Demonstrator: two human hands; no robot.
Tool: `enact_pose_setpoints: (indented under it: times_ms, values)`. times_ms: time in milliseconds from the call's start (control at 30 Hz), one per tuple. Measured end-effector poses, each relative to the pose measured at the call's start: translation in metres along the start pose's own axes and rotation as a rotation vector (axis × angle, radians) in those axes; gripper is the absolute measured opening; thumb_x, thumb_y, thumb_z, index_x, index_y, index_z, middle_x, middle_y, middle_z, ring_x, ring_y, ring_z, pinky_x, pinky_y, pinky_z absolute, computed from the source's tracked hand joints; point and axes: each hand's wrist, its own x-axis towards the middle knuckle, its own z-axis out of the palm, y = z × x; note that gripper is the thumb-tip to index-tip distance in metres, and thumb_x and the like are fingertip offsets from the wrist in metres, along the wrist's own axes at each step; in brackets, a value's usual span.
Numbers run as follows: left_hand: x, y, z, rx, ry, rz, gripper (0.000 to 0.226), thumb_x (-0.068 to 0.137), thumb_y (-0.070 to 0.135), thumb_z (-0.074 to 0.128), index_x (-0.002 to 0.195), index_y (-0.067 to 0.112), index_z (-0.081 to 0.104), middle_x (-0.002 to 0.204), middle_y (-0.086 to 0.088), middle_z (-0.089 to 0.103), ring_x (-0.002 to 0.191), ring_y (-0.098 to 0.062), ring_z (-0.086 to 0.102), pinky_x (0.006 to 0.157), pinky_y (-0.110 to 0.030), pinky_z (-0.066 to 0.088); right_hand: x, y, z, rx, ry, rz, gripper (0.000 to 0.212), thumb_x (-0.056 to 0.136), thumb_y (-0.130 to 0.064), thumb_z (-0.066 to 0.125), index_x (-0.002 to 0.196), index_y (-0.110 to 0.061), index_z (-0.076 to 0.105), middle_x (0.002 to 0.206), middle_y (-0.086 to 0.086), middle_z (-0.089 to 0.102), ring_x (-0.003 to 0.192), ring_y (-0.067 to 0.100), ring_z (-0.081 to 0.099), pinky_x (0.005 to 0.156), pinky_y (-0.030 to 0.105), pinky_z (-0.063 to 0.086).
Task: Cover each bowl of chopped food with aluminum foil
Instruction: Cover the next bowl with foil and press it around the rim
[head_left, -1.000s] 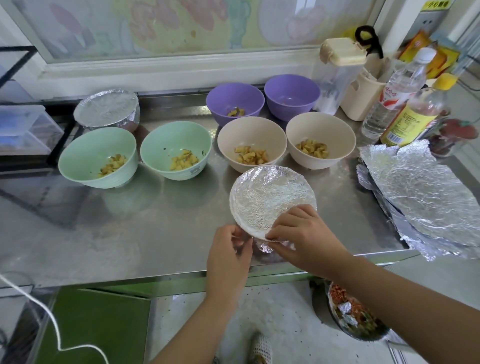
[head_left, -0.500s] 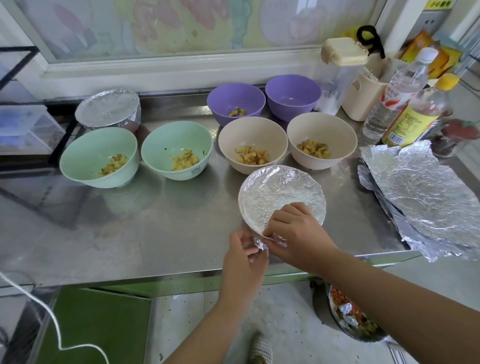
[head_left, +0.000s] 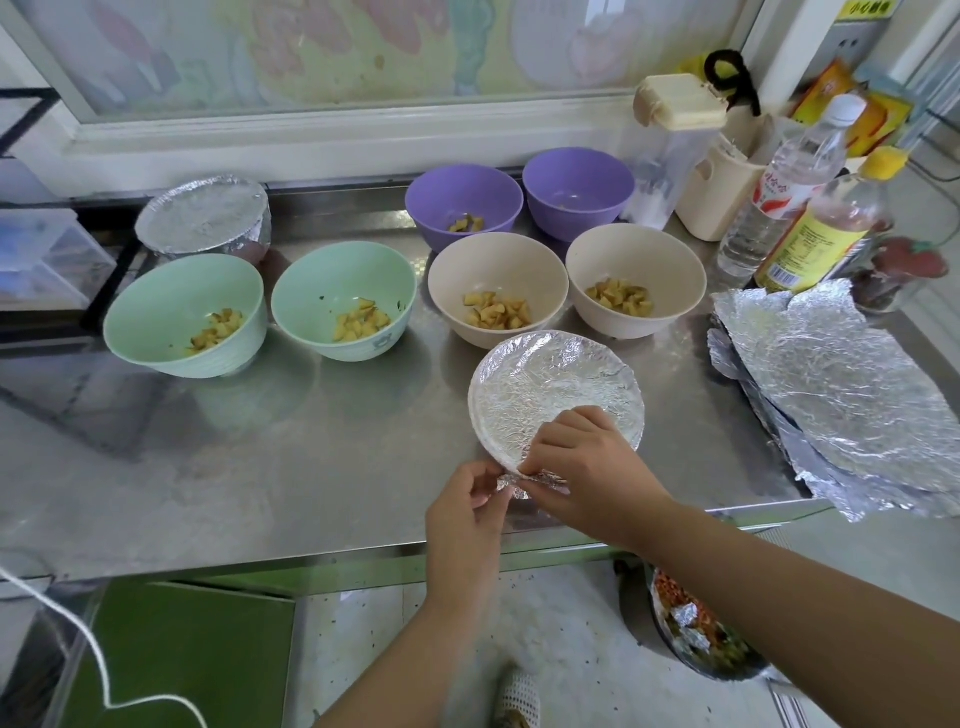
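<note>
A foil-covered bowl (head_left: 545, 384) sits near the steel counter's front edge. My left hand (head_left: 465, 512) pinches the crumpled foil at its near rim from the left. My right hand (head_left: 584, 467) lies over the near rim and pinches the same foil edge. Behind stand two green bowls (head_left: 156, 312) (head_left: 317, 291), two beige bowls (head_left: 493, 265) (head_left: 631, 254) and one purple bowl (head_left: 457, 192), all open with chopped food. A second purple bowl (head_left: 576, 182) looks empty. Another foil-covered bowl (head_left: 202, 218) sits at the back left.
A stack of foil sheets (head_left: 831, 384) lies on the counter's right end. Two bottles (head_left: 784, 176) (head_left: 821, 228), a clear container (head_left: 670, 156) and a beige holder (head_left: 717, 192) stand at the back right. A pan (head_left: 691, 634) of scraps sits on the floor below.
The covered bowl shifted slightly right and away from the front edge. Both hands closed together on the foil at its near rim.
</note>
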Motion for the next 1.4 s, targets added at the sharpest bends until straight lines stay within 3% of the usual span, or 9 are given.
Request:
enact_pose_setpoints:
  times_ms: [200,367,533,700,800,967,1100,1267,1400]
  values:
    - [0.024,0.005,-0.02,0.132,-0.119,0.008,0.011,0.087,0.005,0.073,0.087,0.016,0.073,0.078,0.006,0.073,0.071,-0.006,0.067,0.07,-0.018,0.052,-0.001,0.0,-0.001,0.014,-0.011,-0.014,0.014,0.087,-0.032,0.068,0.077,-0.023,0.068,0.079,-0.01,0.06,0.076,0.017,0.054,0.084,0.031,0.04]
    - [0.036,0.014,-0.027,-0.006,-0.257,-0.243,0.003,0.092,0.004,0.068,0.095,0.004,0.07,0.07,-0.005,0.069,0.053,-0.007,0.063,0.051,-0.016,0.047,-0.001,-0.001,-0.001,0.013,-0.023,-0.014,0.016,0.089,-0.034,0.066,0.077,-0.023,0.068,0.078,-0.01,0.058,0.076,0.016,0.052,0.083,0.032,0.041]
    - [0.033,0.012,-0.024,-0.332,-0.295,-0.441,0.008,0.096,-0.003,0.058,0.096,0.002,0.064,0.08,-0.01,0.074,0.069,-0.012,0.074,0.063,-0.019,0.056,-0.002,0.0,-0.001,0.018,-0.028,-0.01,0.015,0.088,-0.034,0.067,0.077,-0.023,0.067,0.078,-0.011,0.058,0.075,0.015,0.052,0.083,0.032,0.041]
    - [0.028,0.002,-0.019,-0.486,-0.274,-0.492,0.006,0.095,-0.007,0.058,0.096,-0.004,0.063,0.087,-0.014,0.074,0.083,-0.017,0.074,0.074,-0.022,0.059,-0.002,0.001,0.0,0.02,-0.029,-0.002,0.018,0.089,-0.038,0.068,0.078,-0.024,0.068,0.078,-0.012,0.058,0.076,0.014,0.051,0.084,0.028,0.038]
    - [0.023,0.003,-0.017,-0.425,-0.26,-0.443,0.008,0.09,-0.01,0.064,0.097,-0.006,0.064,0.09,-0.016,0.073,0.084,-0.021,0.071,0.078,-0.023,0.059,-0.002,0.002,0.0,0.025,-0.022,-0.001,0.017,0.088,-0.037,0.069,0.078,-0.024,0.068,0.078,-0.012,0.058,0.076,0.014,0.051,0.084,0.027,0.036]
    - [0.013,0.009,-0.018,-0.258,-0.199,-0.292,0.016,0.088,-0.008,0.067,0.097,0.004,0.061,0.075,-0.006,0.073,0.065,-0.019,0.066,0.061,-0.021,0.054,-0.001,0.001,-0.001,0.037,-0.016,0.001,0.022,0.09,-0.041,0.064,0.078,-0.024,0.069,0.079,-0.012,0.059,0.077,0.013,0.052,0.083,0.028,0.037]
    - [0.003,0.009,-0.015,-0.199,-0.17,-0.143,0.02,0.089,-0.004,0.069,0.101,0.009,0.06,0.088,-0.01,0.076,0.079,-0.024,0.075,0.077,-0.035,0.059,-0.001,0.002,-0.001,0.042,-0.012,0.002,0.02,0.089,-0.04,0.064,0.078,-0.024,0.068,0.079,-0.012,0.058,0.076,0.013,0.051,0.084,0.026,0.034]
    - [0.0,0.009,-0.01,0.023,-0.036,0.067,0.019,0.089,0.004,0.072,0.088,0.022,0.068,0.093,0.0,0.07,0.082,-0.009,0.072,0.077,-0.022,0.057,-0.001,0.001,-0.001,0.058,-0.009,0.001,0.021,0.09,-0.039,0.064,0.078,-0.023,0.068,0.078,-0.011,0.058,0.075,0.015,0.051,0.083,0.031,0.039]
    - [0.004,0.012,-0.012,0.034,-0.014,0.073,0.022,0.088,0.001,0.072,0.08,0.022,0.069,0.088,0.002,0.068,0.078,-0.004,0.069,0.073,-0.012,0.05,-0.001,0.001,-0.001,0.057,-0.004,-0.009,0.019,0.09,-0.038,0.065,0.078,-0.024,0.068,0.079,-0.011,0.058,0.076,0.015,0.051,0.083,0.03,0.038]
